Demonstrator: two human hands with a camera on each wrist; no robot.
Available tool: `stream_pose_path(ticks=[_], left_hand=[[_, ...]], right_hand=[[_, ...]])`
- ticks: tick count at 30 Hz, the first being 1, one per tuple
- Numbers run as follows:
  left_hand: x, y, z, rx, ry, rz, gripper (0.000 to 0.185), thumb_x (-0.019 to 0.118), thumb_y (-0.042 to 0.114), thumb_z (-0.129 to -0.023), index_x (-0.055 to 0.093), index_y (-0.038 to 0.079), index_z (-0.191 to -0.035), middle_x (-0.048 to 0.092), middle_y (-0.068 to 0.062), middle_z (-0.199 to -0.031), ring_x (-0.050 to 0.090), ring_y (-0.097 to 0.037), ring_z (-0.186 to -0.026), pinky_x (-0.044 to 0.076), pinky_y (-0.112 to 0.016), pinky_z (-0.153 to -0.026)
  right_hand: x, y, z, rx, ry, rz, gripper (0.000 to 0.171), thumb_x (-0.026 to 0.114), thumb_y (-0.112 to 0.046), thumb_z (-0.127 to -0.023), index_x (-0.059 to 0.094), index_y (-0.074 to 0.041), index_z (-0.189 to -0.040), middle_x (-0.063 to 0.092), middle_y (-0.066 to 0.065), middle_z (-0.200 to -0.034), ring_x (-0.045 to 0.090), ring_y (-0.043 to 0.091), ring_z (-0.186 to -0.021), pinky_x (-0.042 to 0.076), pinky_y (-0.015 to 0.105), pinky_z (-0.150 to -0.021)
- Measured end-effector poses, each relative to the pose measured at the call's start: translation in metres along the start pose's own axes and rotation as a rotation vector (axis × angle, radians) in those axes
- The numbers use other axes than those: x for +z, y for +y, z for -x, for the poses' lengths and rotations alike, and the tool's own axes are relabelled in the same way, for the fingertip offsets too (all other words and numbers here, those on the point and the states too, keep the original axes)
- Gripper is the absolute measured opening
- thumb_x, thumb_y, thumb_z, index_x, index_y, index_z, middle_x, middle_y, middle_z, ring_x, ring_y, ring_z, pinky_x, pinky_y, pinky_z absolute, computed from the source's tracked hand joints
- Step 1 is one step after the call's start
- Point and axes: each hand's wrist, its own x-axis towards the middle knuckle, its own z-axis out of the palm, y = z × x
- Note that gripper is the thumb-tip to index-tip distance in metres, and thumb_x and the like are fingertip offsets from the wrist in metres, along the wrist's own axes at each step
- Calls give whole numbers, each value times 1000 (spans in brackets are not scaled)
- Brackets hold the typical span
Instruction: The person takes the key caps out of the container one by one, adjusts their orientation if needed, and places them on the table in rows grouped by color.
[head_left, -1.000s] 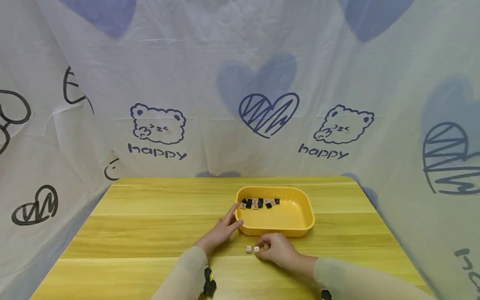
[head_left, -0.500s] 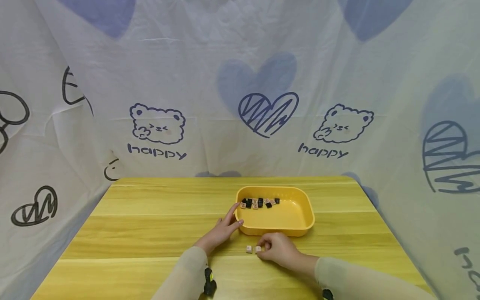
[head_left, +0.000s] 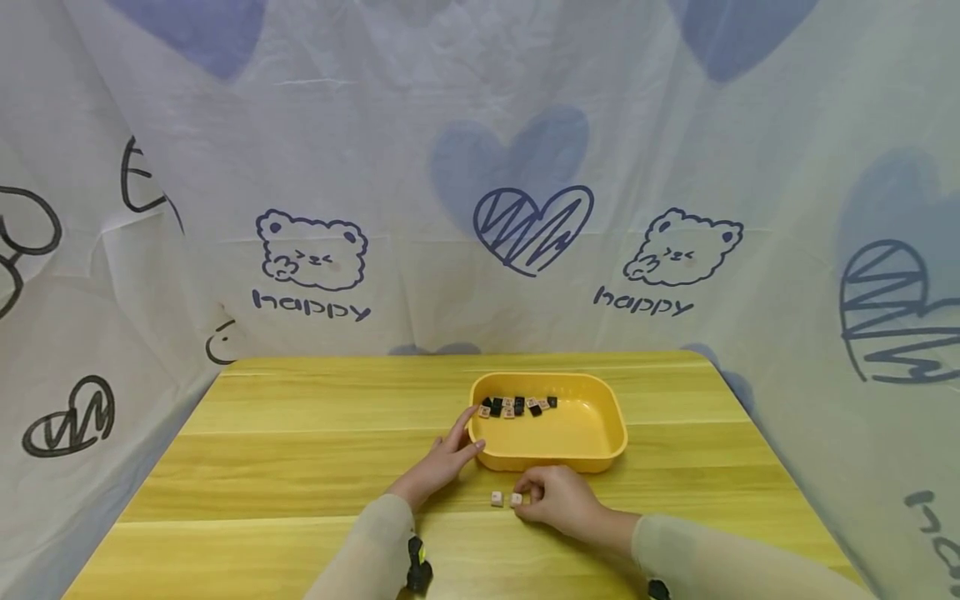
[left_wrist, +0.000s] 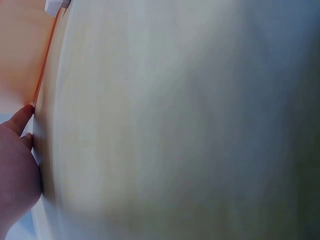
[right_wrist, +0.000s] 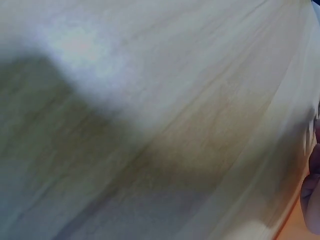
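Observation:
A yellow tray stands on the table, with several small black and pale marked blocks gathered along its far left side. My left hand rests against the tray's left end, its fingers spread and touching the rim and wall. In front of the tray, my right hand pinches a small white cube-like block between thumb and fingers, low at the tabletop. A matching white block sits just left of it, a small gap apart. Both carry a tiny mark on top, too small to read.
The wood-grain table reaches back to a pale curtain printed with hearts and bears. Both wrist views show mostly blurred tabletop, with the tray's orange-looking wall at the edge of the left wrist view.
The pinched white block has shifted slightly right, widening the gap to the other block. My left hand and the tray have stayed in place; the head view has tilted a little.

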Motion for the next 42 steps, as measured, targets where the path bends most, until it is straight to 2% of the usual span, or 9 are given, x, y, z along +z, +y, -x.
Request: stream_pose_path(ticks=[4,7,12,21,28,32,37,42], left_hand=[[0,1,1,-6,1,-3,68,47,45,-102,9,36,-157,31,-22,-153,13,-40,-145,-16,-58,-111],[0,1,1,2,1,-15,67,47,43,-103,8,34,-157,32,-23,-152,16,-40,-144,-16,-58,-111],[0,0,1,9,-3,-25,68,47,42,-103,8,32,-158,33,-23,-152,20,-40,-143,-16,-58,-111],[1,0,0,-4,-1,-5,67,47,40,-103,8,36,-157,31,-23,-153,15,-41,-144,-15,-58,-111],[0,-1,-1,-3,2,-9,66,47,40,-103,8,35,-157,32,-24,-152,20,-40,-143,-16,-57,-111],[-1,1,1,-8,3,-3,67,47,40,-103,8,34,-157,32,-24,-152,18,-42,-143,-15,-58,-111],[-1,4,3,-7,2,8,67,48,39,-103,8,35,-157,32,-24,-152,14,-43,-144,-16,-59,-110],[-1,4,3,-12,-2,-3,67,47,39,-103,8,35,-157,33,-24,-152,11,-45,-144,-15,-60,-110]], right_hand=[[-5,-5,4,-5,-22,-34,11,80,-20,-81,73,-17,-89,55,-12,-60,51,4,-48,43,22,-48],[-9,-10,6,-19,-45,-59,13,79,-19,-82,73,-15,-93,57,-12,-59,53,5,-46,44,21,-46],[-20,-19,9,-70,-51,-45,16,79,-21,-83,74,-12,-94,57,-13,-62,52,3,-53,46,22,-51],[-50,-23,-7,-186,-48,77,18,82,-17,-80,74,-10,-94,56,-18,-65,51,-1,-57,47,21,-56],[-71,-26,-27,-193,-41,204,19,80,-20,-82,74,-13,-99,54,-19,-64,49,1,-58,46,23,-56],[-83,-26,-39,-198,-31,281,18,79,-22,-83,73,-16,-99,53,-20,-65,48,1,-59,45,23,-56],[-100,-19,-55,-207,-47,301,19,78,-19,-84,73,-15,-101,60,-18,-73,49,2,-62,46,23,-59],[-114,-9,-68,-238,-74,402,19,78,-20,-83,74,-17,-102,61,-17,-77,49,1,-63,45,22,-58]])
